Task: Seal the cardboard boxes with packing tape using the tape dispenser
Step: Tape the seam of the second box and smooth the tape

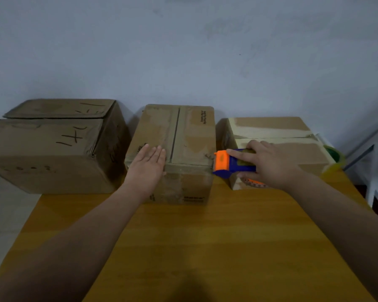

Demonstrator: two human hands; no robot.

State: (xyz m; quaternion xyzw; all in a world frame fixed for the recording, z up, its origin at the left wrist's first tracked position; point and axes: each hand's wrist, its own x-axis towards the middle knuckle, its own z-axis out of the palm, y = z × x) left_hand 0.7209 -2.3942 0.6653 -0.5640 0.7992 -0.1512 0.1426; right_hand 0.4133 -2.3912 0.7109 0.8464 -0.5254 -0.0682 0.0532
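Observation:
Three cardboard boxes line the wall. The middle box [188, 136] has closed flaps with a seam running front to back. My left hand [148, 164] lies flat with straight fingers on its top near the front left edge. My right hand [268, 164] grips a blue and orange tape dispenser [229, 163], its orange end touching the middle box's upper right front corner. The right box [277, 131] stands behind that hand, with pale tape across its top. The large left box [52, 144] bears black marker marks, and its flaps sit slightly raised.
The wooden table [205, 236] stretches toward me in front of the boxes. A green and yellow tape roll [334, 158] sits at the right box's far side near the table edge. A white-framed piece of furniture [375, 162] stands at right. The left box overhangs the table's left edge.

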